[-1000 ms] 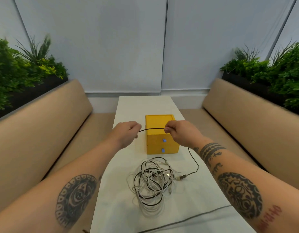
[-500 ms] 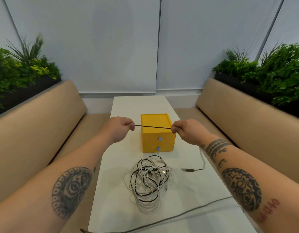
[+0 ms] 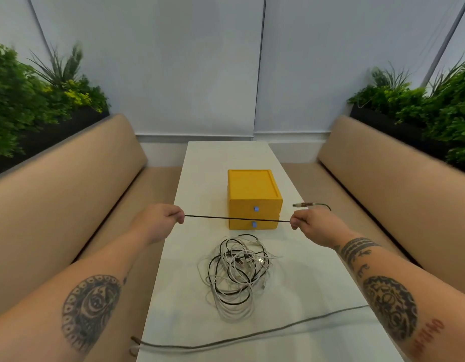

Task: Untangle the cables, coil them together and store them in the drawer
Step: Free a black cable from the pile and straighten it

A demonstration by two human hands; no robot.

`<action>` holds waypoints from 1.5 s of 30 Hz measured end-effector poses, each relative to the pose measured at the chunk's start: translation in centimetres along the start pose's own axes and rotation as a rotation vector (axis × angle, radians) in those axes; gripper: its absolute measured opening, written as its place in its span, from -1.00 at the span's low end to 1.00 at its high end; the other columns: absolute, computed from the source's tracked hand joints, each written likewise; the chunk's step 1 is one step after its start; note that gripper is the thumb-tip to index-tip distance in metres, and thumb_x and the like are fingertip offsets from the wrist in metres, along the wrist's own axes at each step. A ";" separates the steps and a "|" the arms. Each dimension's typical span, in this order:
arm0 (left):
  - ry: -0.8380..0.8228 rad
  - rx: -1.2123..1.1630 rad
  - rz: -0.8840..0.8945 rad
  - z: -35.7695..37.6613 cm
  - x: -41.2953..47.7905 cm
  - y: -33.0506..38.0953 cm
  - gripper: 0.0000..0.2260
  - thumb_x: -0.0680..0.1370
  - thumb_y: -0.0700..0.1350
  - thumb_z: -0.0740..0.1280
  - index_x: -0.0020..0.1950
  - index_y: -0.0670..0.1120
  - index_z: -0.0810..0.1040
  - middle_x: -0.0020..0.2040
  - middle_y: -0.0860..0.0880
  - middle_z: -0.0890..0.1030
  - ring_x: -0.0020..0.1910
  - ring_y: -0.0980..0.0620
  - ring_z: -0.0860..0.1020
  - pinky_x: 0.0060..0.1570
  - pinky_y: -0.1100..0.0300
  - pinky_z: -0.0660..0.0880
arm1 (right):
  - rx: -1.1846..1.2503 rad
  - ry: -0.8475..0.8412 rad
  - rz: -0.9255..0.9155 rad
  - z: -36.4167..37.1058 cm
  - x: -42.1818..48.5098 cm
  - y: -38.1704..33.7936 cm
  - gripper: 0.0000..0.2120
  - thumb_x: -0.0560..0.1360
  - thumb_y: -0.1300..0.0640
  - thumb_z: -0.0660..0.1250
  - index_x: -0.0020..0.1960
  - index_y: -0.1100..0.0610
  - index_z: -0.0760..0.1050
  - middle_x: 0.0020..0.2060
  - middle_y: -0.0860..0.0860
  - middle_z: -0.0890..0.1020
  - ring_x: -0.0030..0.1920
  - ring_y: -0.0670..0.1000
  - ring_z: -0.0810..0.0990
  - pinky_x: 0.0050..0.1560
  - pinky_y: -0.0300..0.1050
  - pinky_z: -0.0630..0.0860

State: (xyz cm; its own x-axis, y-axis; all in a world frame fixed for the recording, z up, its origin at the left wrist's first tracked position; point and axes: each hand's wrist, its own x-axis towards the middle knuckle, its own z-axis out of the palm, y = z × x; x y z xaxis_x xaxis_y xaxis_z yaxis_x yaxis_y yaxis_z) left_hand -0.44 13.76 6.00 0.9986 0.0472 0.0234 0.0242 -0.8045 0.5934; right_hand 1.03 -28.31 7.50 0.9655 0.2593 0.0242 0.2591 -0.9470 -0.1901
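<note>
A dark cable (image 3: 236,218) is stretched taut in the air between my two hands. My left hand (image 3: 158,222) pinches one part of it, my right hand (image 3: 313,223) pinches another. The cable's plug end (image 3: 303,204) sticks out past my right hand, lifted off the table. Below lies a tangled heap of white and black cables (image 3: 236,273) on the white table (image 3: 200,322). Behind it stands a yellow drawer box (image 3: 252,197) with two shut drawers and blue knobs.
A grey-green cable (image 3: 252,335) runs across the table's near end and hangs off the left edge. Tan benches (image 3: 69,194) flank the narrow table on both sides. Planters with green plants (image 3: 30,100) stand behind the bench backs.
My hands have moved apart, lengthening the taut span of dark cable. The plug end has been pulled up off the table and now hangs by my right hand.
</note>
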 end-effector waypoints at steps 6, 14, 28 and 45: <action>-0.028 -0.005 -0.096 1.5 0.0 -4.1 -0.82 0.48 0.14 0.23 -0.17 0.22 0.63 -0.22 0.07 0.66 -0.08 -0.11 0.62 0.00 -0.07 0.57 | 0.057 -0.087 0.058 2.1 0.2 2.3 -0.73 0.65 -0.06 0.13 -0.18 -0.15 0.50 -0.29 -0.20 0.52 -0.22 -0.17 0.48 -0.24 -0.19 0.37; -0.077 0.061 -0.185 4.6 -3.8 -4.5 -0.81 0.59 0.07 0.26 -0.18 0.26 0.59 -0.16 0.09 0.67 -0.06 -0.04 0.62 0.00 0.05 0.54 | 0.095 -0.200 0.114 5.3 -2.1 7.6 -0.71 0.65 -0.08 0.15 -0.21 -0.14 0.50 -0.27 -0.18 0.52 -0.16 -0.04 0.50 -0.14 -0.09 0.37; -0.157 0.034 -0.224 11.1 -12.3 -7.3 -0.82 0.63 0.03 0.28 -0.04 0.30 0.63 -0.02 0.26 0.63 0.07 0.17 0.54 0.10 0.16 0.42 | 0.087 -0.328 0.179 12.3 -9.5 12.0 -0.81 0.60 -0.04 0.09 -0.10 -0.19 0.44 -0.24 -0.12 0.57 -0.19 -0.04 0.56 -0.01 -0.05 0.53; -0.101 0.254 -0.043 16.2 -19.2 -9.4 -0.87 0.55 0.19 0.30 0.09 0.33 0.53 0.01 0.28 0.52 0.10 0.16 0.44 0.14 0.07 0.37 | 0.090 -0.058 0.065 17.6 -15.5 12.1 -0.76 0.57 -0.09 0.29 0.22 -0.10 0.50 0.11 -0.16 0.45 0.18 0.02 0.42 0.13 -0.06 0.31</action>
State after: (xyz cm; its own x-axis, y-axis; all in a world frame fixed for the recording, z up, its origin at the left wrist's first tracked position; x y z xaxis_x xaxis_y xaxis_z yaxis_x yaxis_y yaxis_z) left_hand -19.08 10.78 -13.09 0.9958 0.0355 -0.0849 0.0646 -0.9265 0.3707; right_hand -11.27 -40.47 -12.48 0.9762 0.2114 -0.0474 0.1906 -0.9419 -0.2765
